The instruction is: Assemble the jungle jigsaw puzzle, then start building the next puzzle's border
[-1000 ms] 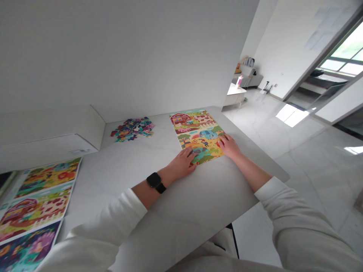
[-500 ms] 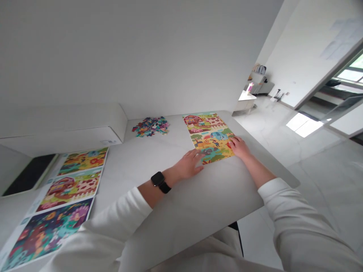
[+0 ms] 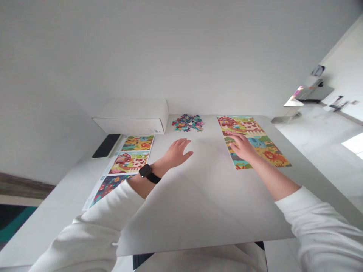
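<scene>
My left hand (image 3: 178, 152), with a black watch on its wrist, is held over the white table, fingers stretched out and nothing in it. Just beyond it lies a heap of loose jigsaw puzzle pieces (image 3: 188, 123), mostly teal, purple and pink. My right hand (image 3: 241, 146) is open above two colourful assembled puzzles, holding nothing; whether it touches them I cannot tell. The farther one, a farm puzzle (image 3: 249, 124), has a red barn and a spotted cow. Against its near edge lies an animal puzzle (image 3: 266, 145) with an elephant and a lion, partly hidden by my hand.
Several picture sheets (image 3: 132, 162) lie at the left, the nearest partly covered by my left arm. Behind them a long white box (image 3: 127, 124) stands against the wall, with a dark flat panel (image 3: 106, 146) near its left end. The table (image 3: 198, 211) ends on the right above a glossy floor.
My view has swung left. My left hand has come off the animal puzzle and moved left toward the loose pieces. My right hand has shifted from its right side to its left part.
</scene>
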`<state>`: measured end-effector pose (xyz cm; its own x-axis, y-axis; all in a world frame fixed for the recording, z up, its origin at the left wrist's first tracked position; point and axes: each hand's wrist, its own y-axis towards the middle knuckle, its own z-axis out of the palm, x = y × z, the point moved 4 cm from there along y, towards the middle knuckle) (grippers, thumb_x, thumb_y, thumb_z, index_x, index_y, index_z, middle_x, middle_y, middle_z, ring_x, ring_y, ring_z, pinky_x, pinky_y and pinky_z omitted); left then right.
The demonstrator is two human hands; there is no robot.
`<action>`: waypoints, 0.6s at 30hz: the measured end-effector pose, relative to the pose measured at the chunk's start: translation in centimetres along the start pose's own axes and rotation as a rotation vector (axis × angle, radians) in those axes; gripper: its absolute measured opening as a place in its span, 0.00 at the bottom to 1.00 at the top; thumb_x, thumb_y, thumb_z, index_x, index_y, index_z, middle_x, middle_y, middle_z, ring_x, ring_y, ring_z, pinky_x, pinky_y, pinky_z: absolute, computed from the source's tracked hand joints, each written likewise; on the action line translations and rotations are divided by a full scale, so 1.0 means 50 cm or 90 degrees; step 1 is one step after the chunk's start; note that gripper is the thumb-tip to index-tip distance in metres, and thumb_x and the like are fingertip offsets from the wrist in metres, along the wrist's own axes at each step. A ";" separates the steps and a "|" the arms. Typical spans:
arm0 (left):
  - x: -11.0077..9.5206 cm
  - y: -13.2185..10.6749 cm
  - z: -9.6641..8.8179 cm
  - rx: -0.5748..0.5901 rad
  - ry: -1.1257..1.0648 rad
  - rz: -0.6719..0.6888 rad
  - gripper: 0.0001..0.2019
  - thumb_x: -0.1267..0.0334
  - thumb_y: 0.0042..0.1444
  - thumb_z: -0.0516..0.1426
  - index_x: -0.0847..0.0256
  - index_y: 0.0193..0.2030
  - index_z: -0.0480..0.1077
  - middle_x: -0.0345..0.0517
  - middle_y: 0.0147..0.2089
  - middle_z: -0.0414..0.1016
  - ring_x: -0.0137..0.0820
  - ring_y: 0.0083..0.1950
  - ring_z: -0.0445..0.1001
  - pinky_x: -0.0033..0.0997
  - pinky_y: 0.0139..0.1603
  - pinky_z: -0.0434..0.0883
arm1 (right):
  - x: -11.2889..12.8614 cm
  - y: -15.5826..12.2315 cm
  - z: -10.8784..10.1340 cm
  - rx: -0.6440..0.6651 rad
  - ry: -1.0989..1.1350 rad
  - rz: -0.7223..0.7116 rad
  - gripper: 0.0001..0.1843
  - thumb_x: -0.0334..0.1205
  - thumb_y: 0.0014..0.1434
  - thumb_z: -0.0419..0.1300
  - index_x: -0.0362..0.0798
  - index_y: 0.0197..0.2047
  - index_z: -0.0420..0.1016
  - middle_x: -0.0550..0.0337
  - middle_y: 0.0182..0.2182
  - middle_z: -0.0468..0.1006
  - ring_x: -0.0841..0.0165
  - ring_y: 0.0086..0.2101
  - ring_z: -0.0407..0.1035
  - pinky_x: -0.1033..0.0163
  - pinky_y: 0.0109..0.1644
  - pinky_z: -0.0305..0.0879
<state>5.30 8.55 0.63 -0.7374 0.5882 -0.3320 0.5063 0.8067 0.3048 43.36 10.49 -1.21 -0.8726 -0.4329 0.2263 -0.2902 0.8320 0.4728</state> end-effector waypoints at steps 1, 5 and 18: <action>0.019 0.010 -0.001 -0.011 0.007 -0.017 0.29 0.49 0.72 0.57 0.59 0.74 0.65 0.60 0.75 0.69 0.49 0.78 0.66 0.56 0.80 0.65 | 0.024 0.028 0.022 0.030 0.007 -0.021 0.26 0.49 0.73 0.54 0.51 0.68 0.74 0.42 0.65 0.75 0.49 0.69 0.67 0.40 0.76 0.63; 0.091 0.066 0.005 -0.043 0.036 -0.071 0.32 0.48 0.70 0.59 0.58 0.76 0.62 0.61 0.76 0.68 0.50 0.79 0.65 0.58 0.79 0.64 | 0.085 0.133 0.118 0.151 0.005 -0.047 0.32 0.53 0.72 0.57 0.49 0.74 0.68 0.39 0.68 0.72 0.47 0.70 0.66 0.39 0.76 0.62; 0.256 0.350 0.078 -0.051 0.100 -0.184 0.28 0.47 0.75 0.51 0.55 0.76 0.66 0.58 0.79 0.64 0.54 0.79 0.62 0.62 0.79 0.60 | 0.100 0.441 0.343 0.126 -0.008 0.095 0.36 0.59 0.77 0.48 0.46 0.77 0.65 0.40 0.76 0.65 0.40 0.75 0.55 0.33 0.77 0.55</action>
<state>6.47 30.44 -1.77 -0.9081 0.3153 -0.2756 0.2343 0.9280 0.2896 25.85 32.63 -4.27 -0.9162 -0.2962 0.2699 -0.2275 0.9390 0.2580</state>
